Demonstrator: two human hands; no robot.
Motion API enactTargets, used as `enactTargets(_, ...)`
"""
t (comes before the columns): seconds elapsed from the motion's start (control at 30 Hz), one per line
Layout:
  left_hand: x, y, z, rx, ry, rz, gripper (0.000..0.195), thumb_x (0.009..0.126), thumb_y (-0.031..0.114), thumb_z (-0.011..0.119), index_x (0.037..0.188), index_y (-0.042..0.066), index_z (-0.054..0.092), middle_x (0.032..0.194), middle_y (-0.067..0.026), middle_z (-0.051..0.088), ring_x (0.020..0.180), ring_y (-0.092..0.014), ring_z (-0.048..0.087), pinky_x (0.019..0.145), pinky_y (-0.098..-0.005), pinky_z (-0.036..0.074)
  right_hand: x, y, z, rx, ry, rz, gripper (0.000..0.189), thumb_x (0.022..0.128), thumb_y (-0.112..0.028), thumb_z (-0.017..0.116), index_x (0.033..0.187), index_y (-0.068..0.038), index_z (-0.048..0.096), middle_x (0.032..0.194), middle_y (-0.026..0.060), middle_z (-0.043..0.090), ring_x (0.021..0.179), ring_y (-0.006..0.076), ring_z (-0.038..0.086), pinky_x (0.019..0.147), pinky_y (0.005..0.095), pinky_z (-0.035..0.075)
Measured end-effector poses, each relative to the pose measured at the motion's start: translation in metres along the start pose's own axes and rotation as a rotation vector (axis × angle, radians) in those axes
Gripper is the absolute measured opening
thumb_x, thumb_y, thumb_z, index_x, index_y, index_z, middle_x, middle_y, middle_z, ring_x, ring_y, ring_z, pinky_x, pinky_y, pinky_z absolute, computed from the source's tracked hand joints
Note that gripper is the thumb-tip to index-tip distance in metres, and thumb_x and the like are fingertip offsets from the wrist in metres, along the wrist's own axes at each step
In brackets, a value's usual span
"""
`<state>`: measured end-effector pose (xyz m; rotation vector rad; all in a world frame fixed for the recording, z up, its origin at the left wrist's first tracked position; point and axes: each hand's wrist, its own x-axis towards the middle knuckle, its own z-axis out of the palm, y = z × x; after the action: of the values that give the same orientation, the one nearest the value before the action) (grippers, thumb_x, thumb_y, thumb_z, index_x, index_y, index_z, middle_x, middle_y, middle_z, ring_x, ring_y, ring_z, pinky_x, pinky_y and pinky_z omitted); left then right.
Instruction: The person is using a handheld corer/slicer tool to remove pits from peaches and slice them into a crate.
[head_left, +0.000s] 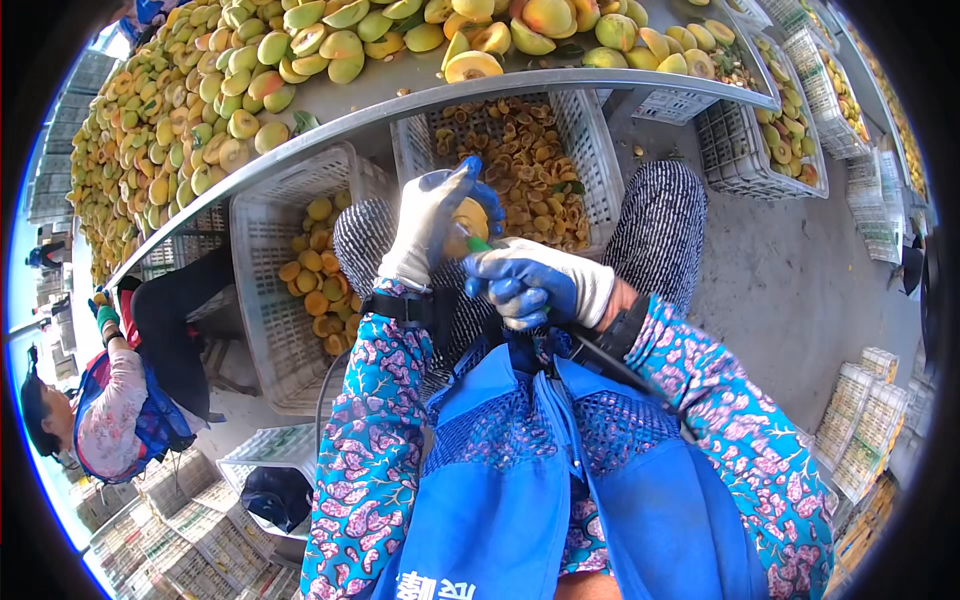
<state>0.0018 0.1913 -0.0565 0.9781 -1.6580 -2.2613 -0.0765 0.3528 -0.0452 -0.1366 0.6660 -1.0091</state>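
My left hand (439, 217), in a white and blue coated glove, holds a yellow halved fruit (466, 225), probably a peach or apricot. Beside it, my right hand (532, 281), gloved alike, is closed around a small tool with a green handle (478, 244); its working end is at the fruit and too blurred to make out. Both hands are above my lap. Beyond them stands a plastic crate (607, 161) of small brownish-orange fruit pieces (536, 150). To the left, another crate (259, 300) contains yellow-orange halves (319, 277).
A metal-edged table (345, 112) heaped with halved fruit (240, 82) runs across the front. A co-worker (112, 420) sits at the far left. At the right are a fruit-filled crate (739, 161) and stacked crates (862, 420). A crate with a black bag (277, 495) stands at lower left.
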Motion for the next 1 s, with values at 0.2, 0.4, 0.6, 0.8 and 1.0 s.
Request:
enactTargets(0.2, -0.006, 0.003, 0.015, -0.252, 0.158, 0.100, 0.049, 0.095, 0.040, 0.057, 0.079, -0.005, 0.065, 0.070, -0.0155, 0.067, 0.056, -0.023, 0.064, 0.053, -0.0310, 0.054, 0.015, 0.010, -0.001, 0.624, -0.354, -0.018, 0.033, 0.104, -0.026, 0.040, 0.100, 0.000, 0.058, 0.055, -0.0114, 0.039, 0.036, -0.0015, 0.036, 0.035, 0.0192, 0.033)
enactTargets(0.4, 0.008, -0.004, 0.030, -0.624, 0.328, 0.208, 0.047, 0.097, 0.040, 0.052, 0.089, -0.005, 0.060, 0.078, -0.0195, 0.067, 0.062, -0.027, 0.065, 0.056, -0.0369, 0.056, 0.033, 0.014, -0.011, 0.783, -0.664, -0.151, 0.040, 0.105, -0.028, 0.033, 0.108, 0.004, 0.057, 0.062, -0.0082, 0.044, 0.040, 0.0006, 0.041, 0.039, 0.0210, 0.038)
enactTargets(0.6, 0.025, 0.002, 0.035, -0.723, 0.252, 0.162, 0.046, 0.095, 0.047, 0.053, 0.096, 0.001, 0.059, 0.088, -0.0152, 0.067, 0.078, -0.030, 0.066, 0.069, -0.0427, 0.057, 0.029, 0.003, -0.012, 0.769, -0.792, -0.291, 0.040, 0.105, -0.030, 0.032, 0.111, 0.004, 0.054, 0.064, -0.0062, 0.045, 0.042, 0.0020, 0.045, 0.041, 0.0237, 0.041)
enactTargets(0.8, 0.046, -0.008, 0.047, -0.774, 0.236, 0.204, 0.044, 0.095, 0.045, 0.053, 0.095, 0.001, 0.060, 0.092, -0.0170, 0.066, 0.079, -0.034, 0.066, 0.071, -0.0452, 0.056, 0.021, 0.003, -0.021, 0.777, -0.760, -0.352, 0.038, 0.105, -0.029, 0.033, 0.109, 0.004, 0.052, 0.063, -0.0060, 0.045, 0.039, 0.0026, 0.043, 0.040, 0.0241, 0.041)
enactTargets(1.0, 0.056, -0.007, 0.013, -0.990, 0.294, 0.184, 0.044, 0.094, 0.043, 0.051, 0.098, 0.000, 0.060, 0.092, -0.0140, 0.065, 0.085, -0.030, 0.063, 0.082, -0.0447, 0.053, -0.013, -0.001, -0.028, 0.563, -0.628, -0.448, 0.037, 0.103, -0.031, 0.042, 0.104, 0.002, 0.059, 0.058, -0.0061, 0.043, 0.035, 0.0039, 0.036, 0.037, 0.0234, 0.034)
